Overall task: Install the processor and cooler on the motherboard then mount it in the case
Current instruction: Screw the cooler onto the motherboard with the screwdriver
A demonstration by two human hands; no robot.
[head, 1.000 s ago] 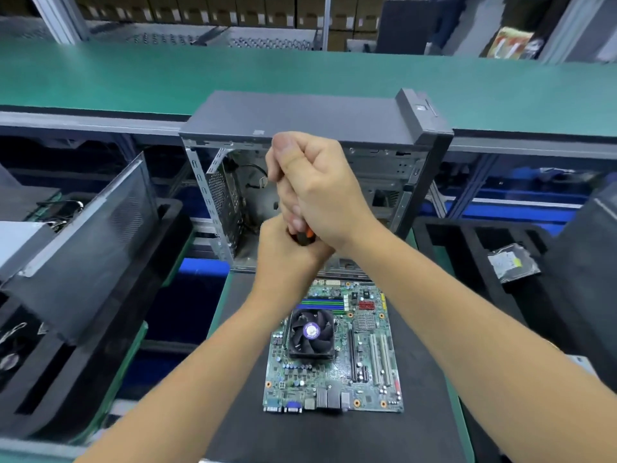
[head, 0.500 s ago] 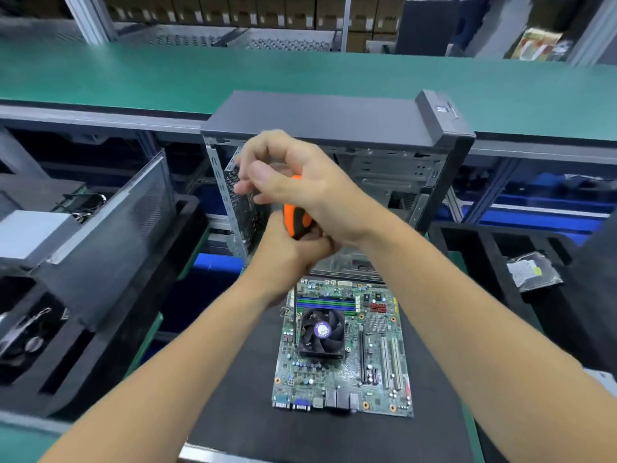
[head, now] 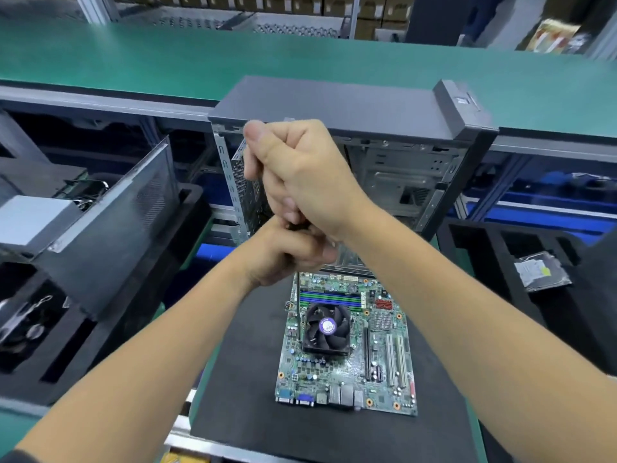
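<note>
Nearest you, the motherboard (head: 347, 349) lies flat on the black mat (head: 240, 379), the cooler (head: 327, 330) already seated on it. Above the motherboard, your left hand (head: 287, 252) steadies the screwdriver (head: 298, 305) shaft, its tip down at the cooler's near-left corner, while your right hand (head: 300, 175) closes its fingers around the handle. Behind the motherboard, the case (head: 350, 108) stands open, with no board in it, so mounting remains.

We take black mat (head: 240, 379) as landmark. Left of it we see black foam tray (head: 110, 295) with grey metal box (head: 30, 222). Right of it, bagged drive (head: 541, 270). Behind, green conveyor belt (head: 133, 58), cardboard boxes (head: 300, 1) beyond.
</note>
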